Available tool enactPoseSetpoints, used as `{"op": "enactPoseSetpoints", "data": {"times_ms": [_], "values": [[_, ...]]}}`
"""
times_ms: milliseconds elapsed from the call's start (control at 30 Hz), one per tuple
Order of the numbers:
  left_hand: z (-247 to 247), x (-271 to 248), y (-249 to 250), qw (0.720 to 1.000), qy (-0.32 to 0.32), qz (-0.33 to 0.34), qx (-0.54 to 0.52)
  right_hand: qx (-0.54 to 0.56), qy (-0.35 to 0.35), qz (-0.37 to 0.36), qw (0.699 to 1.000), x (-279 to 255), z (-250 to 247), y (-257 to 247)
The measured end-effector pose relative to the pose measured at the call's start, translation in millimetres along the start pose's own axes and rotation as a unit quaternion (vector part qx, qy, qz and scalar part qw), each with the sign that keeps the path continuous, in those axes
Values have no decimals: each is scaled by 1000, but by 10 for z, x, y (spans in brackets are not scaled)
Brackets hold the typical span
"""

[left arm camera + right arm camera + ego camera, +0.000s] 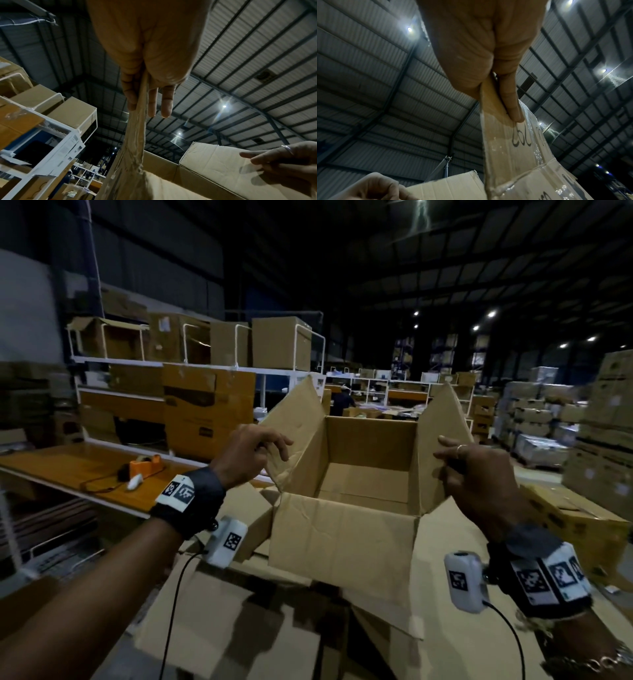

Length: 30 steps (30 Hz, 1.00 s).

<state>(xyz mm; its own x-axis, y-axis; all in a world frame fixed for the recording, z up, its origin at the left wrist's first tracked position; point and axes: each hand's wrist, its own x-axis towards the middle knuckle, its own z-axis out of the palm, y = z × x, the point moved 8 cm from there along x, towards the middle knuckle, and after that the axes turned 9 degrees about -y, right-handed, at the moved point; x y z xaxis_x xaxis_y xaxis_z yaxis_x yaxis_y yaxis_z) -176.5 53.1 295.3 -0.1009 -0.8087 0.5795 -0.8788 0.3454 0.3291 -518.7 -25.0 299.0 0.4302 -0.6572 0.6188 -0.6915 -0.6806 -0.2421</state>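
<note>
Cardboard box [363, 484] sits open and empty on flattened cardboard [212, 628], its near flap folded down. The left hand [251, 455] has its grip pinching the upright left flap [298, 419]. The right hand [476, 474] pinches the right flap [442, 422]. An orange worktop [61, 467] is close on the left and stacked boxes [603, 440] on the right.

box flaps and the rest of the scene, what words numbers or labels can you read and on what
"202", perhaps: black marker on the right flap, under clear tape; other strokes nearby are cut off.
Left flap: no writing shows.
Wrist bands: square black-and-white code marks, no words.
Big brown box at left: dark print, too blurred.
Paper sheets, left wrist view: too small.
</note>
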Motion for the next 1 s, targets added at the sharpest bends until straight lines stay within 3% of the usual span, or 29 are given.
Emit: {"op": "enactPoseSetpoints", "data": {"times_ms": [233, 533, 1000], "values": [[-259, -18, -584, 1000, 23, -9, 4, -3, 16, -18, 1000, 318, 450, -335], [-368, 79, -1400, 1000, -8, 5, 22, 32, 33, -10, 999, 694, 1142, -543], [268, -176, -2555, 995, -96, -31, -10, 44, -24, 31, 998, 757, 2268, -607]]}}
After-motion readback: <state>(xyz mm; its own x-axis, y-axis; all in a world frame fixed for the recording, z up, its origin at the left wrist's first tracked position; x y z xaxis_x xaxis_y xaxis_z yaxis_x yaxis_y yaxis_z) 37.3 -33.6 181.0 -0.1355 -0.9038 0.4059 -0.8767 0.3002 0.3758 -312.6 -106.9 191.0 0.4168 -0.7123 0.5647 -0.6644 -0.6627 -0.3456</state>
